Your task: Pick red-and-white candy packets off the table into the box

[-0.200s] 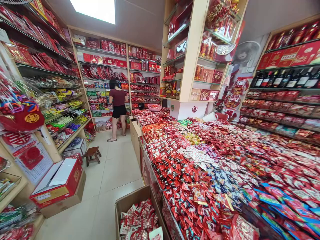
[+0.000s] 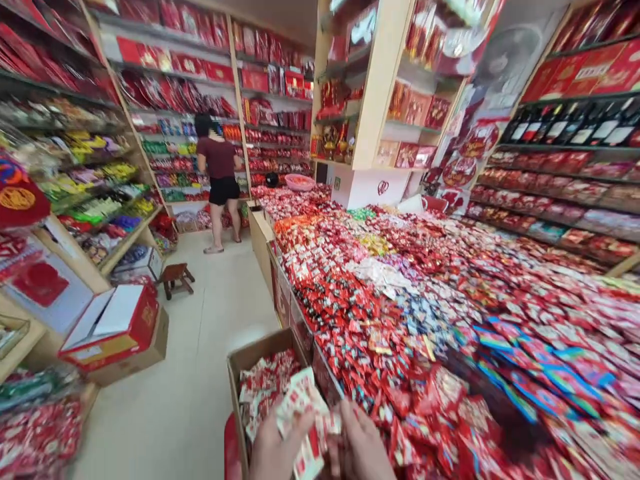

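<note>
Red-and-white packets [image 2: 303, 392] lie between two hands [image 2: 281, 441] [image 2: 361, 437]; one carton [image 2: 262, 345] stands near.

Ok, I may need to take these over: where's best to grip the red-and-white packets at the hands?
Probably the upper end, pinched from the far side, over the cardboard box: there the packets stick out beyond the left hand and right hand, while fingers cover part lower down.

Stretches back over a pale floor [image 2: 225, 293] to packed wall shelves [image 2: 163, 71], with a small wooden stool [image 2: 175, 272] at left and a cream, shelved pillar [image 2: 381, 93] just right of centre.
</note>
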Demonstrator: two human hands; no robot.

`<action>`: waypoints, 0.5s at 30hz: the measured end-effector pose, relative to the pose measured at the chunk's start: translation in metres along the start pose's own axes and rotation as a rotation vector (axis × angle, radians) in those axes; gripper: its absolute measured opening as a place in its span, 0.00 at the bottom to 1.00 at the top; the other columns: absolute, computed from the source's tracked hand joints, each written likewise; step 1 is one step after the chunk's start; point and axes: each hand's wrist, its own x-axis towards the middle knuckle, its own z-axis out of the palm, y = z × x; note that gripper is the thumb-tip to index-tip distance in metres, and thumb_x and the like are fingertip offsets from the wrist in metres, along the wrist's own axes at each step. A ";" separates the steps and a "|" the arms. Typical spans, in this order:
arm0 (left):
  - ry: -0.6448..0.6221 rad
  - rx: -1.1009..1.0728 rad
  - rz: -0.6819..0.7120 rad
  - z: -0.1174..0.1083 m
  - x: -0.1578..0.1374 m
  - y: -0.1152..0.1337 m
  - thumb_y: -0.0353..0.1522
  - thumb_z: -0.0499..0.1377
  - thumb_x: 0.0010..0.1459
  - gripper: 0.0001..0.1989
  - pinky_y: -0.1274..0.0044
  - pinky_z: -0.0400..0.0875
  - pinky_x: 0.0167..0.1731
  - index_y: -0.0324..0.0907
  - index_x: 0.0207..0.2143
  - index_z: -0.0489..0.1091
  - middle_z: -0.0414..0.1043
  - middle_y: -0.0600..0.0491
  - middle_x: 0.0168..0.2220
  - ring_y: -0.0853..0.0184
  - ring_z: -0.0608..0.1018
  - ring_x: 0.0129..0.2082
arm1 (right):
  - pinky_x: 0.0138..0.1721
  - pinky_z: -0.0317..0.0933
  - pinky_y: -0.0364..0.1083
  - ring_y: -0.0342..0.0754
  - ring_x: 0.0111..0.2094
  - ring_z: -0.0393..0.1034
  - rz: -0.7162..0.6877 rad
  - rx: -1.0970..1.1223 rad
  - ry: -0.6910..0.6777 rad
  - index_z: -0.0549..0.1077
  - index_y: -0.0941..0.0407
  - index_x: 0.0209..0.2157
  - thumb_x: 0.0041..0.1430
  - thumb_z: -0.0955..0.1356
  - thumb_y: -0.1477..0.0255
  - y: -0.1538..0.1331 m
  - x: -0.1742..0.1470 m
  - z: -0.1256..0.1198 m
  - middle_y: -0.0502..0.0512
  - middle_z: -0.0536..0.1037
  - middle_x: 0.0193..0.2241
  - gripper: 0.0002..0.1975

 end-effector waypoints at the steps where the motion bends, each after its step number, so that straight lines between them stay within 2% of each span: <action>1: -0.050 -0.036 -0.016 0.003 0.003 0.001 0.35 0.56 0.53 0.16 0.67 0.72 0.33 0.39 0.44 0.64 0.71 0.50 0.40 0.64 0.75 0.34 | 0.22 0.60 0.41 0.40 0.20 0.64 0.007 0.068 0.016 0.68 0.56 0.32 0.55 0.61 0.56 -0.001 0.004 0.000 0.47 0.70 0.21 0.17; 4: -0.134 -0.143 -0.040 0.009 0.007 0.006 0.34 0.60 0.49 0.22 0.68 0.73 0.33 0.40 0.47 0.62 0.74 0.49 0.39 0.62 0.77 0.32 | 0.19 0.55 0.39 0.39 0.18 0.59 -0.052 0.265 0.053 0.66 0.57 0.24 0.48 0.66 0.56 -0.005 0.014 0.000 0.44 0.66 0.16 0.17; 7: -0.136 -0.204 -0.035 0.012 0.005 0.011 0.35 0.62 0.47 0.24 0.70 0.73 0.33 0.40 0.47 0.62 0.76 0.47 0.39 0.59 0.78 0.32 | 0.19 0.54 0.39 0.38 0.18 0.58 -0.100 0.305 0.058 0.66 0.58 0.21 0.47 0.68 0.58 -0.009 0.016 0.000 0.44 0.65 0.15 0.17; 12: -0.099 -0.222 -0.019 0.010 0.001 0.011 0.34 0.63 0.45 0.25 0.71 0.73 0.33 0.40 0.47 0.62 0.78 0.49 0.35 0.59 0.79 0.31 | 0.23 0.60 0.40 0.40 0.24 0.64 -0.132 0.325 -0.008 0.69 0.58 0.31 0.44 0.71 0.64 -0.006 0.006 -0.002 0.48 0.72 0.25 0.15; 15: -0.091 -0.213 -0.047 0.010 0.002 0.010 0.33 0.65 0.43 0.28 0.71 0.74 0.31 0.40 0.48 0.61 0.78 0.49 0.33 0.58 0.79 0.29 | 0.25 0.62 0.40 0.41 0.25 0.65 -0.137 0.295 -0.045 0.67 0.58 0.31 0.40 0.73 0.69 -0.004 0.002 -0.005 0.48 0.73 0.26 0.16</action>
